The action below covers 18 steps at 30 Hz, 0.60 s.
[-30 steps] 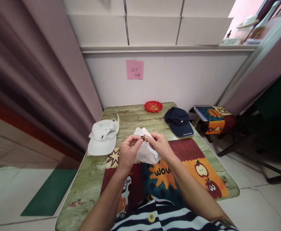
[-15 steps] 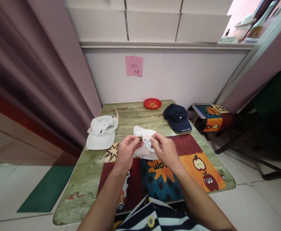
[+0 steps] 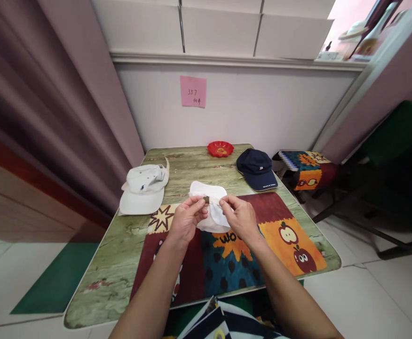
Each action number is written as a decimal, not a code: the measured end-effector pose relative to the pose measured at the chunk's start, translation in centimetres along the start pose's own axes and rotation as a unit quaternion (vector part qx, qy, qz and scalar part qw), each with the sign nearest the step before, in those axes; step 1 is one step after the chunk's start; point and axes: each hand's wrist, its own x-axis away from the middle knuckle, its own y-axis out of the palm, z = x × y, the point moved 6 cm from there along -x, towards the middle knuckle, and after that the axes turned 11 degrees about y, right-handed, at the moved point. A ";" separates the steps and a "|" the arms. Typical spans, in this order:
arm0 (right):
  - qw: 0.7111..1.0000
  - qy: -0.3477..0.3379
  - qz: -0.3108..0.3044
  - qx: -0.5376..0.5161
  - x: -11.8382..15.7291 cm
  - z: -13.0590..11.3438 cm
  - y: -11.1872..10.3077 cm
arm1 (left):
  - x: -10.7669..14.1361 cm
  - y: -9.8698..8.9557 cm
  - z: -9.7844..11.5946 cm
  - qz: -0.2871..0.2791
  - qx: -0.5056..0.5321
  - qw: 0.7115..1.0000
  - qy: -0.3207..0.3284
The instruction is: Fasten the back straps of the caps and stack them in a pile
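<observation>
Green wood-grain table (image 3: 96, 278) against a pale wall (image 3: 255, 103), patterned mat (image 3: 192, 273) across the near side.

Grip: left hand (image 3: 186, 217) pinching a small dark clasp (image 3: 206, 200), thumb against fingers. Right hand (image 3: 241, 219) pinching the pale strap (image 3: 214, 201) just beside it. Both belong to the white cap (image 3: 218, 217), so it's held from two sides. Cap is at table center, over the mat's far edge, brim pointing away from the wearer, crown toward them. Can't tell if it's lifted or resting.

Outward: off-white cap (image 3: 144, 188) on the left, brim toward the wearer, loose strap sticking up behind. Navy cap (image 3: 258, 167) on the right, near the table edge, just past the mat. Red scalloped dish (image 3: 220, 154) at the far edge. Pink note (image 3: 193, 92) on the wall, reads 357. Purple curtain (image 3: 68, 70) at left.
</observation>
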 end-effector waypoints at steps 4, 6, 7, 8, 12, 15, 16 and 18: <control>1.000 -0.007 0.021 0.021 0.3 -0.9 -0.1 | 0.3 0.0 -0.3 -0.004 0.007 1.000 -0.009; 0.999 -0.009 0.038 0.033 0.5 -1.1 -0.1 | 0.4 0.0 -0.3 -0.003 0.008 1.000 -0.007; 0.998 -0.010 0.045 0.038 0.7 -1.2 0.0 | 0.5 -0.1 -0.3 -0.002 0.009 1.000 -0.006; 0.998 -0.011 0.050 0.042 0.8 -1.2 0.1 | 0.5 -0.1 -0.3 -0.001 0.009 1.000 -0.005; 0.997 -0.012 0.062 0.049 1.2 -0.9 0.3 | 0.6 -0.2 -0.3 0.002 0.010 1.000 -0.002; 0.996 -0.011 0.075 0.049 1.3 -0.8 0.2 | 0.6 -0.1 -0.3 -0.001 0.007 1.000 0.002; 0.996 -0.012 0.077 0.049 1.3 -0.8 0.2 | 0.6 -0.1 -0.2 -0.001 0.007 1.000 0.005; 0.996 -0.013 0.074 0.048 1.3 -0.9 0.3 | 0.7 -0.1 -0.2 -0.002 0.004 1.000 0.007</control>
